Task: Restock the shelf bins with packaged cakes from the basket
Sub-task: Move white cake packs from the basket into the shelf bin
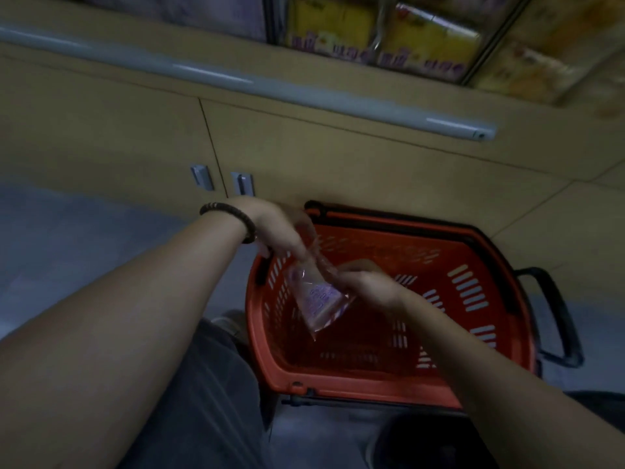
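A red plastic basket (473,299) with black handles stands on the floor below me, and I see no packs inside it. Over its left side hangs one packaged cake (316,299) in a clear wrapper with purple print. My left hand (280,228), with a dark bead bracelet on the wrist, pinches the wrapper's top end. My right hand (365,282) grips the same pack at its right edge. Shelf bins (382,32) with yellow and purple packs show at the top of the view, blurred.
A beige cabinet (304,147) with two small metal handles and a grey rail (270,86) runs across behind the basket. My dark trouser legs and shoes are beside the basket on the grey-blue floor (67,231).
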